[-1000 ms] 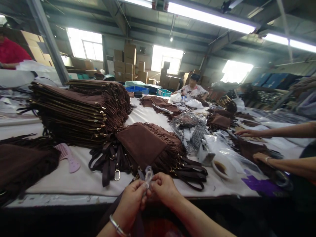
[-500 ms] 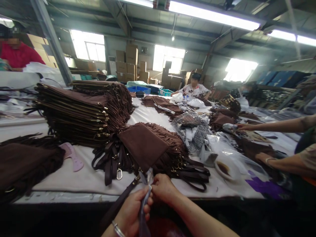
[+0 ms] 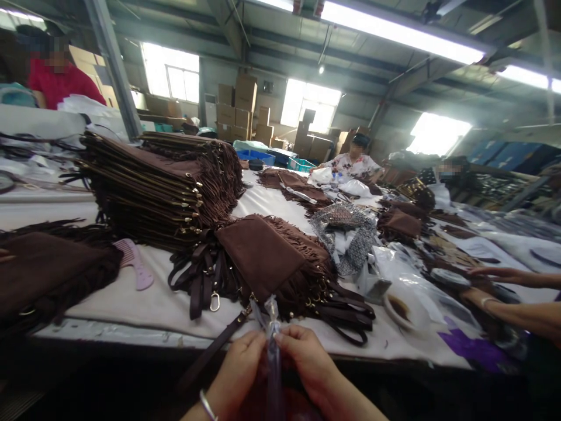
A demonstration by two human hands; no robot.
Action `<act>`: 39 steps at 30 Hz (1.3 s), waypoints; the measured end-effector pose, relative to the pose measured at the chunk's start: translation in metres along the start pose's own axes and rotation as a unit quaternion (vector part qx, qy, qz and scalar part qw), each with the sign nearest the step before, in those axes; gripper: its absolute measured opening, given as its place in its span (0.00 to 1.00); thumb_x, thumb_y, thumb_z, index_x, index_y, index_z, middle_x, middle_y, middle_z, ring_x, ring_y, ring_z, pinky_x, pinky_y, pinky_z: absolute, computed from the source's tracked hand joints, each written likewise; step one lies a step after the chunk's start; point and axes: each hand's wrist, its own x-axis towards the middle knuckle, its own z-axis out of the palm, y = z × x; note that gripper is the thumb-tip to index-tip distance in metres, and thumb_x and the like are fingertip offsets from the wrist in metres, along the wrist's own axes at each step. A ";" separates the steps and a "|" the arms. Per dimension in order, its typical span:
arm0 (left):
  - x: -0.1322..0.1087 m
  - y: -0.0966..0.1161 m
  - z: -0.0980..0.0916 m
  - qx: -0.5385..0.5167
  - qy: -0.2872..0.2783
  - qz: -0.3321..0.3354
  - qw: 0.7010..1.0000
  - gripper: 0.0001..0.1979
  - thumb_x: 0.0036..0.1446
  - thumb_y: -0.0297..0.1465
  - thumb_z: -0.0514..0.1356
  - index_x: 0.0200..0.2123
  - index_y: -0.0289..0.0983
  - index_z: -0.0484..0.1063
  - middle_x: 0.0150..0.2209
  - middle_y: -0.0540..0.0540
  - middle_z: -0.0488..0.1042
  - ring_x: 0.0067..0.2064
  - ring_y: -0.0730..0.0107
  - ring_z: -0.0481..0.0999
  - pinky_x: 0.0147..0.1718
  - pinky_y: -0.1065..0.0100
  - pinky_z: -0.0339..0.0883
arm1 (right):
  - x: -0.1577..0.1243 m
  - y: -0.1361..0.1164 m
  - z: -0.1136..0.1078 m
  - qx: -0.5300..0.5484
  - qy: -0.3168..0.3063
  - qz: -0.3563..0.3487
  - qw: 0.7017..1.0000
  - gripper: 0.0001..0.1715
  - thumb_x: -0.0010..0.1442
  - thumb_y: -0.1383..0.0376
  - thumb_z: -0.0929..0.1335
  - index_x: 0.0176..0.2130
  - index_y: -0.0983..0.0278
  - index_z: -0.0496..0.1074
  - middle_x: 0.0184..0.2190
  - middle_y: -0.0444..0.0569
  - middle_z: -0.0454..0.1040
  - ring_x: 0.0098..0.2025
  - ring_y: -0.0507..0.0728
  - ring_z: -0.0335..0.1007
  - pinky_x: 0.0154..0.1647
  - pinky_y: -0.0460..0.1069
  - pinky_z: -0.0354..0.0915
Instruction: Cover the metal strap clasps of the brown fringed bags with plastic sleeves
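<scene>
My left hand (image 3: 240,371) and my right hand (image 3: 305,362) meet at the table's near edge, both pinched on a thin clear plastic sleeve (image 3: 272,327) that stands up between them. A brown strap (image 3: 214,351) runs down from the table past my left hand; a metal bangle circles that wrist. Just beyond my fingers lies a brown suede fringed bag (image 3: 263,254) on top of a small heap of the same bags, with loose straps and a metal clasp (image 3: 214,302) hanging toward me.
A tall stack of brown fringed bags (image 3: 144,187) stands at left, a pink comb (image 3: 135,266) beside it. Another person's arms (image 3: 517,298) reach in from the right over plastic wrap and a small bowl (image 3: 397,304). Other workers sit farther off; cardboard boxes line the back wall.
My hands have dropped slightly below the table edge, and the plastic sleeve now stands stretched upright between them. The neighbour's arms have pulled back to the right.
</scene>
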 end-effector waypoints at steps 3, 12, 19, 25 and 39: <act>0.004 0.003 -0.002 -0.213 -0.015 -0.155 0.965 0.18 0.55 0.45 0.58 0.33 0.33 0.73 0.24 0.50 0.71 0.22 0.77 0.68 0.22 0.74 0.61 | 0.001 0.004 -0.002 0.045 -0.014 0.028 0.999 0.24 0.41 0.53 0.77 0.28 0.68 0.71 0.20 0.45 0.70 0.21 0.50 0.62 0.24 0.45 0.57; 0.012 -0.004 0.006 -0.159 0.085 -0.046 0.983 0.12 0.49 0.37 0.64 0.24 0.37 0.66 0.18 0.57 0.63 0.18 0.81 0.60 0.17 0.77 0.51 | -0.006 0.006 0.000 0.041 -0.004 0.026 0.999 0.24 0.42 0.51 0.75 0.27 0.66 0.66 0.19 0.43 0.69 0.20 0.49 0.62 0.24 0.45 0.57; 0.003 0.005 0.003 0.364 0.148 0.284 0.875 0.13 0.59 0.35 0.55 0.24 0.39 0.70 0.26 0.46 0.74 0.30 0.65 0.72 0.32 0.65 0.60 | -0.006 -0.003 0.009 -0.324 0.100 -0.129 0.932 0.14 0.53 0.59 0.68 0.22 0.65 0.66 0.19 0.45 0.69 0.23 0.51 0.62 0.25 0.46 0.54; 0.005 0.007 0.004 0.473 0.156 0.363 0.787 0.13 0.61 0.31 0.52 0.24 0.41 0.68 0.26 0.45 0.73 0.30 0.63 0.72 0.32 0.63 0.58 | -0.004 0.009 0.009 -0.567 0.151 -0.346 0.732 0.10 0.58 0.69 0.63 0.26 0.65 0.69 0.23 0.49 0.73 0.24 0.54 0.66 0.27 0.48 0.51; 0.013 0.012 0.011 -0.055 0.112 0.075 0.989 0.18 0.48 0.45 0.64 0.22 0.38 0.66 0.16 0.57 0.62 0.18 0.78 0.57 0.17 0.74 0.50 | 0.000 -0.006 0.010 -0.335 0.095 -0.159 0.924 0.08 0.50 0.66 0.68 0.22 0.66 0.68 0.19 0.43 0.69 0.22 0.49 0.60 0.22 0.43 0.51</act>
